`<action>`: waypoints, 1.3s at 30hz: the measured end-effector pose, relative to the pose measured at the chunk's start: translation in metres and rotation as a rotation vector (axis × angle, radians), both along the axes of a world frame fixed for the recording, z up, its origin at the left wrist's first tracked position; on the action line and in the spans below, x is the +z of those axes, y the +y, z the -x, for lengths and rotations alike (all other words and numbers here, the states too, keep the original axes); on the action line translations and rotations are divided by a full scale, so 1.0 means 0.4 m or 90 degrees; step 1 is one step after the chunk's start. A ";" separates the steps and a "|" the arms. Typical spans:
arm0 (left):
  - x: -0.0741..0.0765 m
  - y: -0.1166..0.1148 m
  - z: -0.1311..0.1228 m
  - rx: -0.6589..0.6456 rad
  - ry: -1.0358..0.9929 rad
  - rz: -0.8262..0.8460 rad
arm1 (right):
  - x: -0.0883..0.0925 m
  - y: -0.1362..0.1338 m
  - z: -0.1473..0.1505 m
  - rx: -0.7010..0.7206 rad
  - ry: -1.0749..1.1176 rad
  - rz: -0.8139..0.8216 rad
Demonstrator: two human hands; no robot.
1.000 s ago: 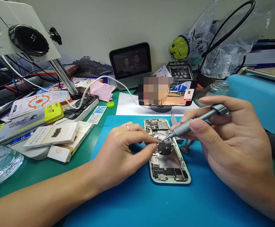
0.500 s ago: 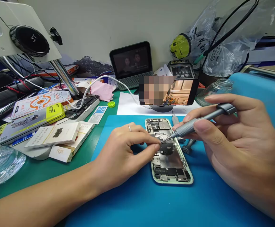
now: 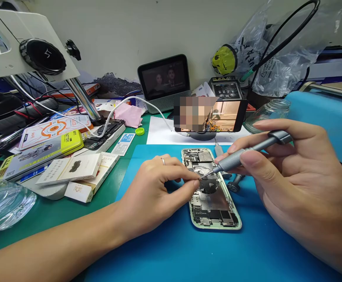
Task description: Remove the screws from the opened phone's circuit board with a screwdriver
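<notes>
An opened phone with bare inner parts lies on the blue mat. My right hand holds a grey screwdriver between thumb and fingers, its thin tip pointing down-left over the middle of the phone. My left hand, a ring on one finger, pinches with thumb and forefinger right at that tip. Whether a small part such as a screw sits between those fingertips is too small to tell. Another grey screwdriver and a dark knobbed tool rest just beyond the phone, partly hidden.
Behind the mat, a propped phone plays video, with a smart display further back. Small boxes, a glass dish and a microscope stand occupy the left. A glass jar stands at the right.
The whole view has shifted slightly, with objects on the left appearing a little further right. Both hands keep nearly the same pose over the opened phone.
</notes>
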State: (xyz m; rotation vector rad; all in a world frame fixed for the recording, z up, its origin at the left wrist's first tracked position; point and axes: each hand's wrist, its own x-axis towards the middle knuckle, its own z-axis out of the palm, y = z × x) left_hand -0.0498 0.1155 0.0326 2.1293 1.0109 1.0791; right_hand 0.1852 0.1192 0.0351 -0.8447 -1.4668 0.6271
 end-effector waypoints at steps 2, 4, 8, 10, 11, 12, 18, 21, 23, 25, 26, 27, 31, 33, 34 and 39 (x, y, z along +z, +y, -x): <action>-0.002 0.000 0.001 0.002 0.003 0.001 | -0.001 0.003 0.001 0.010 0.004 -0.006; -0.003 0.001 0.002 0.003 0.007 0.001 | -0.002 0.005 0.003 0.020 0.004 -0.012; -0.003 0.002 -0.002 0.003 0.005 -0.004 | -0.006 0.010 0.003 0.018 0.004 -0.022; -0.002 0.002 -0.005 -0.001 -0.001 -0.011 | -0.006 0.011 0.001 0.020 0.001 -0.022; -0.001 0.002 -0.007 -0.002 -0.003 -0.014 | -0.005 0.010 -0.001 0.024 -0.004 -0.020; -0.001 0.002 -0.008 -0.003 -0.006 -0.017 | -0.005 0.009 -0.002 0.027 -0.009 -0.021; 0.000 0.001 -0.006 0.002 -0.007 -0.018 | -0.004 -0.001 -0.005 0.025 -0.038 -0.039; -0.003 0.002 -0.003 0.004 -0.006 -0.014 | -0.006 -0.004 -0.006 0.025 -0.044 -0.039; -0.004 0.003 -0.002 0.004 -0.005 -0.011 | -0.007 -0.006 -0.006 0.039 -0.053 -0.035; -0.004 0.004 -0.002 0.001 -0.004 -0.007 | -0.006 -0.008 -0.004 0.061 -0.056 -0.031; -0.004 0.004 -0.002 0.000 -0.003 -0.004 | -0.006 -0.009 -0.003 0.071 -0.054 -0.023; -0.004 0.004 -0.002 -0.002 -0.002 0.000 | -0.006 -0.009 -0.002 0.076 -0.046 -0.018; -0.005 0.005 -0.002 0.001 0.005 0.016 | -0.001 -0.006 0.000 0.078 -0.024 -0.005; -0.005 0.004 -0.002 0.004 0.010 0.024 | 0.000 -0.004 0.000 0.075 -0.030 -0.011; -0.005 0.004 -0.001 0.006 0.011 0.028 | 0.001 -0.004 0.000 0.075 -0.036 -0.011; -0.003 0.001 0.003 0.017 0.027 0.048 | -0.006 -0.008 -0.001 0.063 -0.023 -0.008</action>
